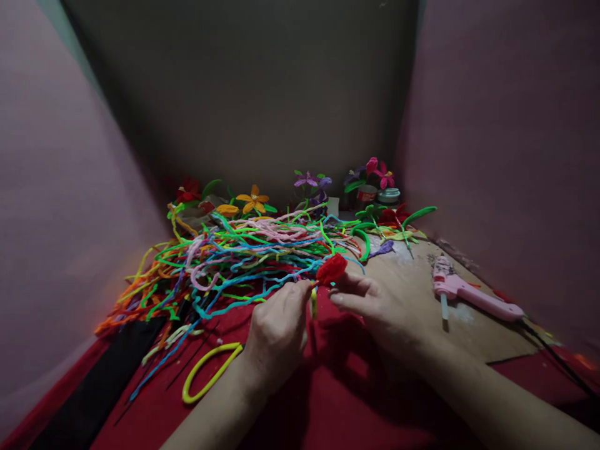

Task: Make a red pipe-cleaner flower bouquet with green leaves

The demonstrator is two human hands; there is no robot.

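My left hand (277,330) is closed around the short stem just below a red fuzzy flower head (331,269). From the right, my right hand (375,309) pinches the base of the same red piece with its fingertips. Both hands meet over a red cloth (328,387). A big tangle of coloured pipe cleaners (234,256) lies right behind the hands, reaching to the left. A looped yellow pipe cleaner (210,370) lies on the cloth beside my left wrist.
A pink glue gun (469,292) with a black cord lies on a brown board (422,275) at the right. Finished pipe-cleaner flowers, orange (253,200), purple (307,181) and pink (380,172), stand along the back wall. Pink walls close in on both sides.
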